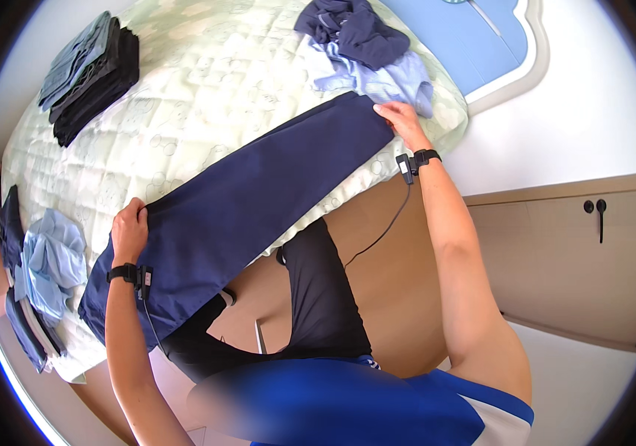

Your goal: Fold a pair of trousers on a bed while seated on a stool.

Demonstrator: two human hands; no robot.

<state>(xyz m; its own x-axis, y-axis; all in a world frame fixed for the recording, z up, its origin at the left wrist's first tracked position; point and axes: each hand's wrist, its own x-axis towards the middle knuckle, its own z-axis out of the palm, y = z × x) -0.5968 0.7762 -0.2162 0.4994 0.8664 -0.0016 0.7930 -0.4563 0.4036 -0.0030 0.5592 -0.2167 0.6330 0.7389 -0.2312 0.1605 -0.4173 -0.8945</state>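
Observation:
A pair of navy blue trousers (pixel 256 184), legs laid together lengthwise, stretches diagonally over the near edge of the bed. My left hand (pixel 129 229) grips the upper edge of the wider end at the left, its fingertips partly hidden by the cloth. At the narrower far-right end, my right hand (pixel 404 124) pinches the hem corner between thumb and fingers. Part of the wide end drapes off the bed's near side, below my left wrist.
The bed carries a quilted pale green cover (pixel 212 83). A folded stack of dark and grey-blue garments (pixel 92 78) lies at the far left. Behind my right hand are a crumpled navy garment (pixel 360 33) and a striped blue shirt (pixel 390 81). Light blue clothing (pixel 53 262) lies at left.

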